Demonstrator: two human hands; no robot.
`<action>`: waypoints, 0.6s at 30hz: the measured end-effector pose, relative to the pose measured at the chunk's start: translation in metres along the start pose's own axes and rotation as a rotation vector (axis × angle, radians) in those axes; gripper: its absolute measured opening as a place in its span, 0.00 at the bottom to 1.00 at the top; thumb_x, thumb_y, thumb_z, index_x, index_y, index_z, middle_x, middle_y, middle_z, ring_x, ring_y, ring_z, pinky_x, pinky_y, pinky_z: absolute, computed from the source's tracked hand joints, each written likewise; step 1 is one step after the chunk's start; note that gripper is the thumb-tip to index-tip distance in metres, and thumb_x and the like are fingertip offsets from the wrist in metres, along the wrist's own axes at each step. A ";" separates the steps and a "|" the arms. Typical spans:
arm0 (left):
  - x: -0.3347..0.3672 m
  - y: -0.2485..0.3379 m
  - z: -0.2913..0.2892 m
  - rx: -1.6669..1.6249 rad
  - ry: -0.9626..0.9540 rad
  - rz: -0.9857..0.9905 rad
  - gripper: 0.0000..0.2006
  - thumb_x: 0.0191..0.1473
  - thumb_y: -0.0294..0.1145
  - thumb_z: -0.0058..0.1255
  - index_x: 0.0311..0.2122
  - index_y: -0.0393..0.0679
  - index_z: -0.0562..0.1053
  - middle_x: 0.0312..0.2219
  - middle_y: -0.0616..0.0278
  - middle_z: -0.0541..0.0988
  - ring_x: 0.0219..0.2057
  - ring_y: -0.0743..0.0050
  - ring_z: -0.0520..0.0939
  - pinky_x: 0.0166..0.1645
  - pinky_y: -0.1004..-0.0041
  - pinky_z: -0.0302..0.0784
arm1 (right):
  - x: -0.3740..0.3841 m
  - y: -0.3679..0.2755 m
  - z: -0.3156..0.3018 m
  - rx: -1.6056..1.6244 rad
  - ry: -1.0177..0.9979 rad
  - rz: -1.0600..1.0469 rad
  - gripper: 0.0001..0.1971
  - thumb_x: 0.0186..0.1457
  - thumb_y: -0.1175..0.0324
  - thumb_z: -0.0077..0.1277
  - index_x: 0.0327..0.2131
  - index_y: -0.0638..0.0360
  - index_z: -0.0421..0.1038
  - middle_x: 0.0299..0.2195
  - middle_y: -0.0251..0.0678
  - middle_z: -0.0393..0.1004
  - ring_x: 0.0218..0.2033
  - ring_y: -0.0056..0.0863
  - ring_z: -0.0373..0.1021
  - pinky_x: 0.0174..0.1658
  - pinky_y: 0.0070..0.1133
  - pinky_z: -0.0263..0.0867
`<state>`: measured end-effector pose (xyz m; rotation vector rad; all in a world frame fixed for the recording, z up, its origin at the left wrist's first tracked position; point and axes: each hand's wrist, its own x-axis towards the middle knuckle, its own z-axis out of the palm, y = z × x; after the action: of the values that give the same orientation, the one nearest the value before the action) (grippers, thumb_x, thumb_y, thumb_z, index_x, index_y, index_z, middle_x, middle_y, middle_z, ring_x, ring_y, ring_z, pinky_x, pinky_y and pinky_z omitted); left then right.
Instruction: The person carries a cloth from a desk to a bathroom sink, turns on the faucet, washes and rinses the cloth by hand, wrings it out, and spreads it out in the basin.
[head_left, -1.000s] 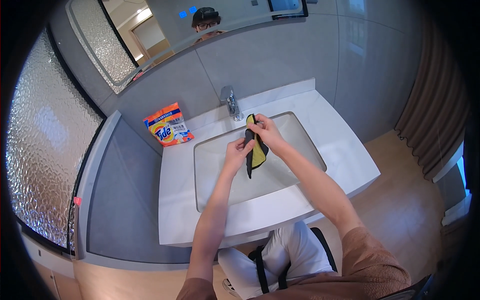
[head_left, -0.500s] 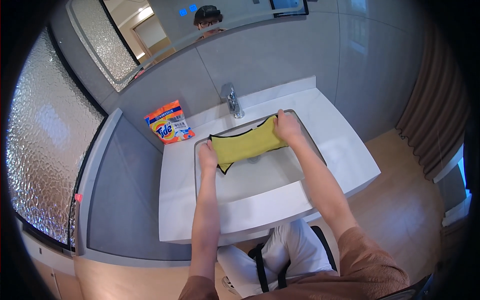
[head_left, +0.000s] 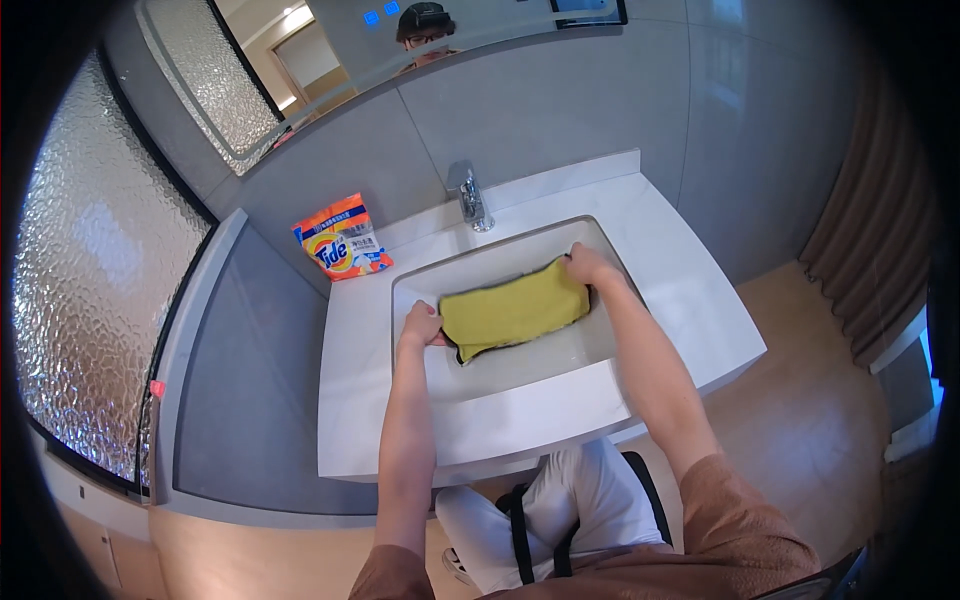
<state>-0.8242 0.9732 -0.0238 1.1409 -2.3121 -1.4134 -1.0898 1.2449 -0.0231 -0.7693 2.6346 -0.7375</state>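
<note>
A yellow-green cloth (head_left: 515, 312) with a dark edge is stretched out between my two hands, over the white sink basin (head_left: 500, 378). My left hand (head_left: 422, 324) pinches its left end. At the opposite end, my right hand (head_left: 588, 266) grips the upper right corner. One lower corner of the cloth hangs down near my left hand. The cloth covers the middle of the basin, so the drain is hidden. Behind the basin stands a chrome faucet (head_left: 474, 200), apart from the cloth and both hands.
An orange bag of laundry powder (head_left: 342, 240) stands on the white countertop (head_left: 690, 270), left of the faucet, against the wall. A mirror (head_left: 360, 45) hangs above. To the left are a grey partition (head_left: 255, 390) and textured glass (head_left: 100, 270); a brown curtain (head_left: 870, 200) hangs at the right.
Both hands have moved the cloth nearer to me, lower over the basin and slightly to the right. The drain, partly visible before, is now covered. Both hands kept their hold.
</note>
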 end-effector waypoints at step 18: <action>-0.020 0.017 0.087 1.088 -0.248 0.554 0.39 0.63 0.59 0.34 0.70 0.45 0.45 0.70 0.47 0.41 0.72 0.52 0.39 0.70 0.43 0.34 | -0.068 -0.076 0.040 -0.481 -0.257 -0.550 0.32 0.63 0.47 0.40 0.69 0.37 0.48 0.70 0.37 0.44 0.71 0.39 0.43 0.68 0.47 0.43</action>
<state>-0.8648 1.0495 -0.0508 0.3527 -3.2865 -0.0291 -0.9867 1.2124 -0.0047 -1.6369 2.3897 -0.0852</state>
